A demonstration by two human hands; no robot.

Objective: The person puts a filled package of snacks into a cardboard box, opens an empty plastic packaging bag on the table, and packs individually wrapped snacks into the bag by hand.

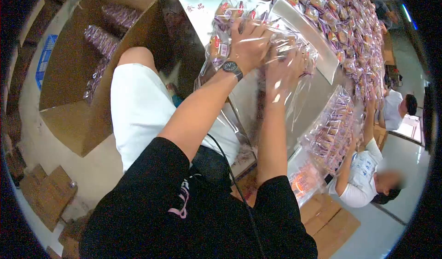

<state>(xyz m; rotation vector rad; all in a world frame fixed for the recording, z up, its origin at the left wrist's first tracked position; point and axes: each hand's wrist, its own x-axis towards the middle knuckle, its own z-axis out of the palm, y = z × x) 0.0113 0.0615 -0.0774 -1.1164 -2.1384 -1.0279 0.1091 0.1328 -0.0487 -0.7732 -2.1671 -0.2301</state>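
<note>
A clear plastic bag (220,51) filled with small wrapped snack packs lies on the metal table in front of me. My left hand (250,41), with a dark watch on its wrist, rests over the packs. Its fingers are spread and slightly bent against the film. My right hand (286,67) is beside it at the bag's right part, behind shiny clear film. Glare and the film blur its fingers, so I cannot make out what they hold. Loose film hangs around the right wrist.
A big pile of wrapped snacks (347,42) covers the table's far side, behind a metal strip (317,40). A filled bag (332,130) lies at right, near a person in white (363,176). An open carton (78,116) holding filled bags stands at left.
</note>
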